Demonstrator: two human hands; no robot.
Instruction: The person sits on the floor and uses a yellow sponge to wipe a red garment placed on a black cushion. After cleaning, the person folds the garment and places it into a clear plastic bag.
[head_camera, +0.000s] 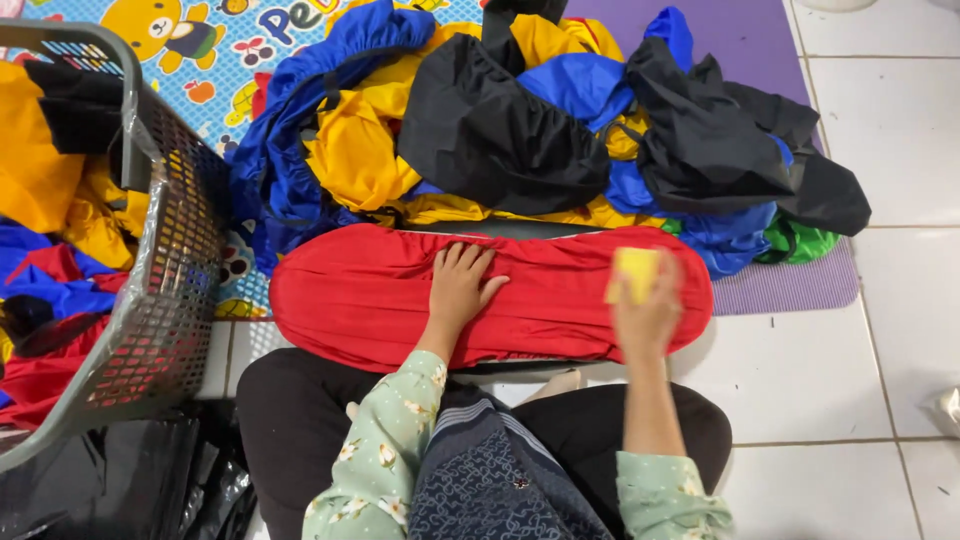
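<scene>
Seated legs in black trousers are framing the near edge of the tiled floor (880, 330), where a person is working a red cover (380, 300) stretched flat over an oval board. It is lying across the front edge of the purple mat (790, 285), just before a heap of blue, yellow and black fabric (540, 120). A grey basket (170, 290) of more cloth is standing at the left. The left hand (458, 285) is pressing open-palmed, holding nothing, on the cover's middle; the right hand (645, 315) is gripping a yellow block (636, 272) near the right end. Judged from this, steady pressure from the flat hand should be keeping the cloth taut under the strokes.
</scene>
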